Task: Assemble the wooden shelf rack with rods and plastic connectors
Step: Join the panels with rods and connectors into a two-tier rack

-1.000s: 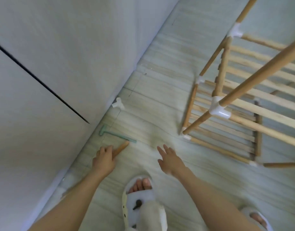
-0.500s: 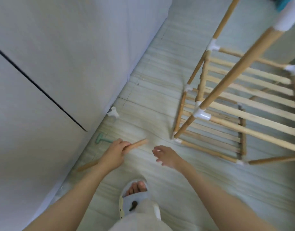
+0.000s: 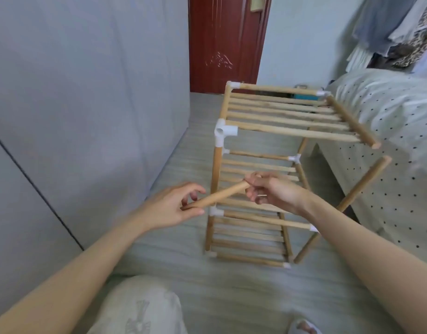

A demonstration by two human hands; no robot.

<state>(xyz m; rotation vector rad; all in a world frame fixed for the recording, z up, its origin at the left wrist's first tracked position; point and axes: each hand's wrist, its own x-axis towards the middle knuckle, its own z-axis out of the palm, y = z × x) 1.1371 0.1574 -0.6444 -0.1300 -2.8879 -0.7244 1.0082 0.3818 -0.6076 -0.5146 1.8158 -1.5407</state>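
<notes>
Rod (image 3: pixel 222 194): held by both hands, left hand (image 3: pixel 170 208) and right hand (image 3: pixel 271 189) (fingers curled round its ends).
Rack (image 3: pixel 263 174): stood on floor (image 3: pixel 183 256), partly screened by rod.
Bed (image 3: pixel 388 131): beside rack.

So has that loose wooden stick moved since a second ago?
Yes. The wooden stick was down by the floor near the wall; now both hands, left hand and right hand, hold it up in front of the rack.
</notes>
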